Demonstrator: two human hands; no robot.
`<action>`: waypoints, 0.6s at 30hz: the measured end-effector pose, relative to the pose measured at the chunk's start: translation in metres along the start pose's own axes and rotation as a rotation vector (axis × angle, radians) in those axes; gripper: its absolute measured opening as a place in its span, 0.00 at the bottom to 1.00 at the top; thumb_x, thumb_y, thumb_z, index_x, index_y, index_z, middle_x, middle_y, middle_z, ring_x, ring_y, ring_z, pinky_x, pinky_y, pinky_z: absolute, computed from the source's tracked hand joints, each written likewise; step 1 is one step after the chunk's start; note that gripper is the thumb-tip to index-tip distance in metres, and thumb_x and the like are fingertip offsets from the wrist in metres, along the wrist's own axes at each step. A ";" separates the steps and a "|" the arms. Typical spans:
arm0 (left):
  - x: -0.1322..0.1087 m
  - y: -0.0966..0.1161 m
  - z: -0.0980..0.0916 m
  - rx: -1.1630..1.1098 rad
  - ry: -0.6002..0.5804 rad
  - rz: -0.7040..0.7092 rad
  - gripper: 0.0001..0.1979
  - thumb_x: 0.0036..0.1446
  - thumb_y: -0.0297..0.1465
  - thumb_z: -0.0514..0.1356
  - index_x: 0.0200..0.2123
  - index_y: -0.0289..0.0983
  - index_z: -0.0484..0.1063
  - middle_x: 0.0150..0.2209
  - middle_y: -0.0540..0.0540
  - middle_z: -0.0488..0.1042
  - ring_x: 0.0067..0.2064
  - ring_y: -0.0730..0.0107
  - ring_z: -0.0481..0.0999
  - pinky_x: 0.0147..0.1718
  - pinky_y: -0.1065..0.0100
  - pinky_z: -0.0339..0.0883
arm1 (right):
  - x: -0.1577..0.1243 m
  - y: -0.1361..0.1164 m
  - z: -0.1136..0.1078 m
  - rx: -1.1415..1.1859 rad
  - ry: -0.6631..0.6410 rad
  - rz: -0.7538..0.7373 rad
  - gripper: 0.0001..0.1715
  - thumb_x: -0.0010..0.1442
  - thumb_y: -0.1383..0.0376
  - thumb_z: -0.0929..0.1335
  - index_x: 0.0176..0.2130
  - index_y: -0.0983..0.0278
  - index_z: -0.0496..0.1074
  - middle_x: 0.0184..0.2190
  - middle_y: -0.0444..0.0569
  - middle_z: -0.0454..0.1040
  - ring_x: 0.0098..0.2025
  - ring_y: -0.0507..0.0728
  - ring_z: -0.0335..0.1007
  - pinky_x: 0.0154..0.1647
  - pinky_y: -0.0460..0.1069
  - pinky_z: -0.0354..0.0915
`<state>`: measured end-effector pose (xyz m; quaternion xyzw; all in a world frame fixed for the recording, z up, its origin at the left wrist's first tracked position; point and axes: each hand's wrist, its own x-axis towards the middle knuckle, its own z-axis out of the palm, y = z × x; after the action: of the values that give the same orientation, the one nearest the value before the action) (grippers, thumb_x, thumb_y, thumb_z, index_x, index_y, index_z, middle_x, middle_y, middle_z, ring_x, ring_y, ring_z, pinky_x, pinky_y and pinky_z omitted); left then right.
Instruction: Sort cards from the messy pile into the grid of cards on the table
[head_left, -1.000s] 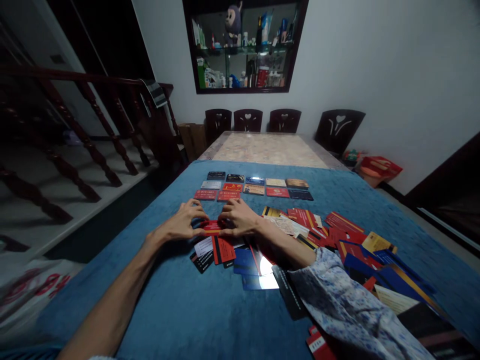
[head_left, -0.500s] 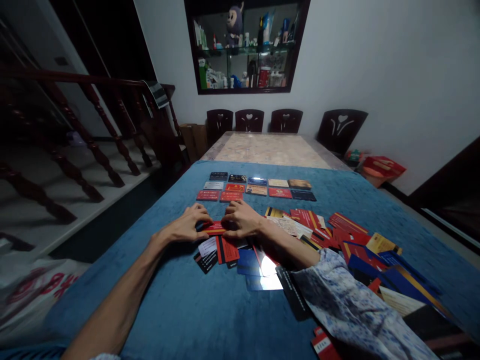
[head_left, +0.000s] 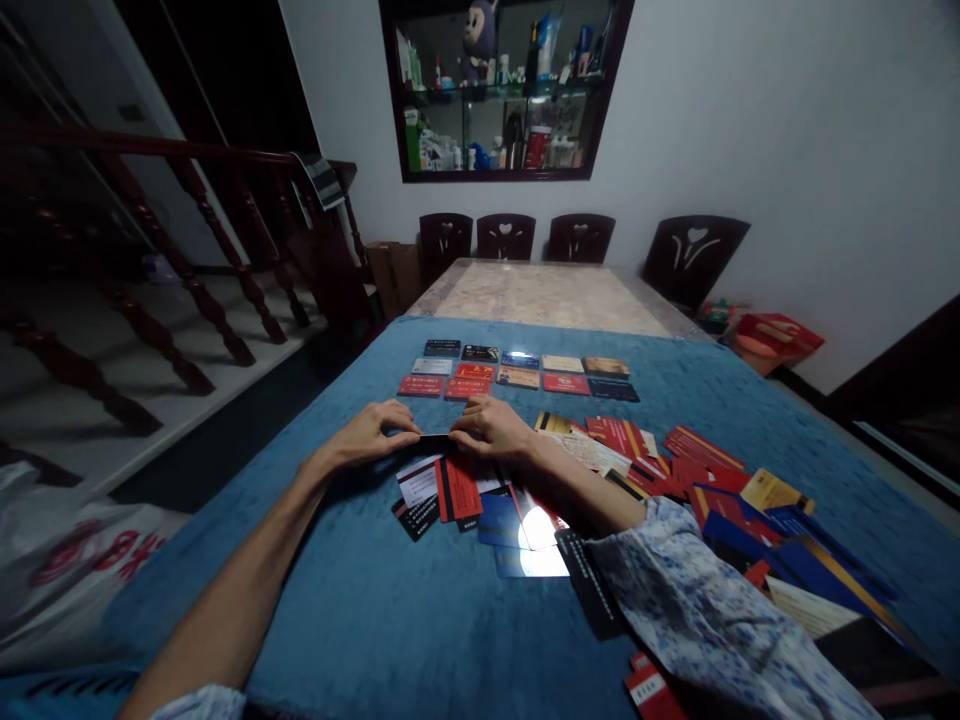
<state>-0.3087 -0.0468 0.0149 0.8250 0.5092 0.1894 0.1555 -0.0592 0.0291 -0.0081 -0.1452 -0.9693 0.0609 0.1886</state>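
Note:
Between my left hand (head_left: 379, 432) and my right hand (head_left: 491, 428) a plastic card (head_left: 434, 435) is pinched by its two ends. It is turned nearly edge-on, so only a thin pale edge shows. Just below it, on the blue cloth, a red card with a dark stripe (head_left: 459, 490) overlaps a white card (head_left: 418, 482) and a black card (head_left: 416, 517). Beyond my fingers, cards lie in neat rows, with two red cards (head_left: 420, 386) (head_left: 468, 388) closest to me. Blue cards (head_left: 499, 520) lie left of my right forearm.
A loose heap of red, gold and blue cards (head_left: 705, 450) spreads to the right, partly under my right sleeve. The blue cloth (head_left: 337, 600) covers the near part of the table; the bare marbled top (head_left: 555, 290) shows beyond. Chairs (head_left: 506, 237) stand behind it, and a stair railing (head_left: 187, 200) runs left.
The card between my hands has tipped from showing its red face to nearly edge-on. Both hands still grip it, fingertips raised. The view has shifted slightly.

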 end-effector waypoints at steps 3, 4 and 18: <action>0.001 -0.001 0.002 -0.043 0.038 0.009 0.15 0.62 0.40 0.56 0.35 0.39 0.81 0.37 0.45 0.79 0.43 0.64 0.75 0.46 0.64 0.70 | 0.000 0.001 0.003 -0.009 0.023 0.048 0.20 0.71 0.61 0.60 0.41 0.63 0.79 0.35 0.52 0.79 0.37 0.55 0.69 0.42 0.51 0.60; 0.001 -0.001 0.002 -0.050 0.050 0.013 0.15 0.62 0.39 0.56 0.35 0.39 0.80 0.37 0.45 0.80 0.43 0.64 0.76 0.46 0.64 0.70 | 0.001 0.002 0.004 -0.018 0.030 0.070 0.20 0.71 0.61 0.60 0.42 0.63 0.79 0.36 0.53 0.79 0.38 0.56 0.68 0.42 0.51 0.60; 0.003 -0.013 0.011 -0.024 0.144 -0.007 0.11 0.59 0.29 0.57 0.39 0.37 0.80 0.39 0.45 0.80 0.40 0.66 0.77 0.44 0.66 0.71 | 0.000 0.016 0.027 -0.052 0.199 0.070 0.11 0.67 0.67 0.65 0.45 0.64 0.77 0.35 0.52 0.79 0.37 0.55 0.69 0.39 0.48 0.62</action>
<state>-0.3126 -0.0390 -0.0001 0.8055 0.5197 0.2540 0.1289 -0.0655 0.0430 -0.0356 -0.1891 -0.9414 0.0275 0.2779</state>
